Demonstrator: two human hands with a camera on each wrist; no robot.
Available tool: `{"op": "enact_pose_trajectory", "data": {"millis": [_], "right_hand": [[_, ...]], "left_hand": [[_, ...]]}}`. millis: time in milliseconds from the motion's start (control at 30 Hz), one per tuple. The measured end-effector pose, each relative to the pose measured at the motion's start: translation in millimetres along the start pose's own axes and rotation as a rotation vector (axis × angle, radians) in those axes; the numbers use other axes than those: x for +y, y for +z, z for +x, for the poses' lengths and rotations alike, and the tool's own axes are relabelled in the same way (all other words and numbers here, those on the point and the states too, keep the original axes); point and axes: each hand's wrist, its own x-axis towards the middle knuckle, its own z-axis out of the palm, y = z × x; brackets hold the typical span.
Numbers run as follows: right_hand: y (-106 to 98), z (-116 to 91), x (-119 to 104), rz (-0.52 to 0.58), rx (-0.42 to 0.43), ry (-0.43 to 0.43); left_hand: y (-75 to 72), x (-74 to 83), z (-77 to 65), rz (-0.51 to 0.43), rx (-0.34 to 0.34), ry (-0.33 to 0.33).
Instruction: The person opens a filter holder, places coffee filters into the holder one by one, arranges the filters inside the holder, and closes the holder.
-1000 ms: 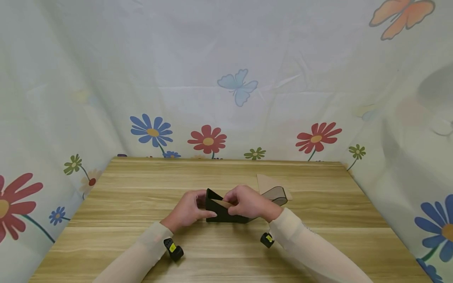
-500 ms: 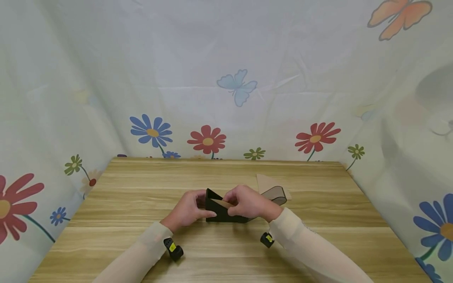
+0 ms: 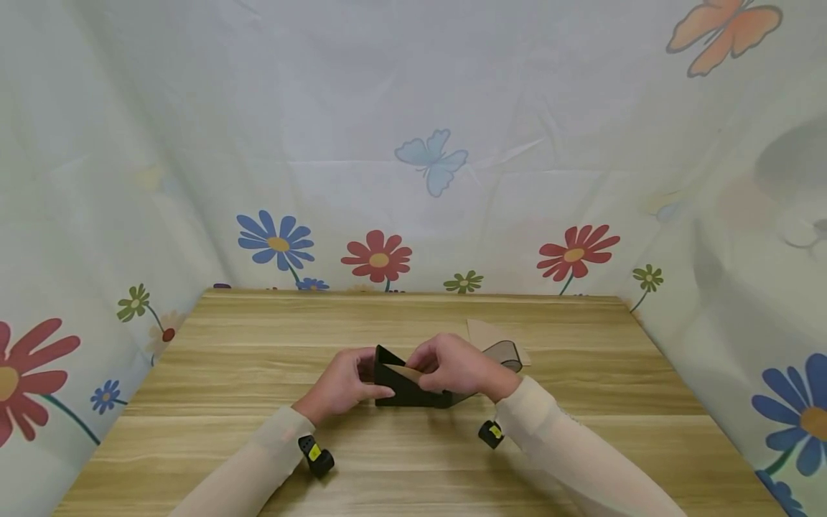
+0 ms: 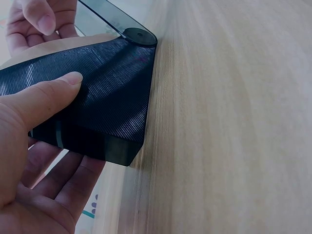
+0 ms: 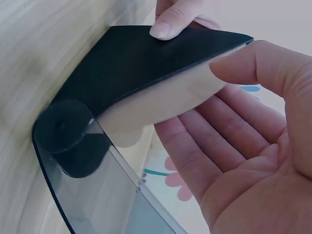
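Observation:
A black box with slanted sides, a coffee filter holder (image 3: 405,391), stands on the wooden table. My left hand (image 3: 341,382) grips its left end, thumb on the near face and fingers behind. Its transparent hinged lid (image 5: 122,190) is swung open to the right. Light brown paper coffee filters (image 5: 156,105) show along the holder's open edge. My right hand (image 3: 455,365) reaches over that edge and pinches the paper, its thumb (image 5: 234,66) on the near side and fingers behind. How many sheets it pinches I cannot tell.
Another light brown paper filter (image 3: 483,332) lies flat on the table (image 3: 291,316), behind the lid. White fabric (image 3: 323,108) printed with flowers and butterflies hangs around the table. A black camera (image 3: 316,457) is strapped to each wrist.
My right hand has shifted slightly up and to the right at the holder's opening, tilting the wrist. The left hand and the holder have stayed in place.

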Motion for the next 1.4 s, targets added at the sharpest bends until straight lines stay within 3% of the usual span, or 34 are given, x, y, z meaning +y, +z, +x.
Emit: {"op": "enact_pose_trajectory", "data": {"millis": [267, 533, 733, 967, 1400], "right_hand": [[-11.6, -5.6, -1.5, -0.032, 0.049, -0.045], [-25.9, -11.9, -2.8, -0.035, 0.101, -0.007], [-41.1, -18.0, -4.8, 0.001, 0.127, -0.006], [-65.3, -26.6, -2.1, -0.03, 0.185, -0.036], [-99.6, -30.5, 26.2, -0.045, 0.232, 0.035]], "left_hand": [[-1.2, 2.9, -0.2, 0.001, -0.008, 0.001], [-1.4, 4.5, -1.1, 0.007, -0.013, 0.004], [-1.7, 4.0, -1.4, 0.004, -0.012, 0.003], [-1.7, 3.7, -1.0, 0.0, -0.012, -0.009], [-1.6, 1.3, -1.1, -0.009, -0.016, 0.005]]}}
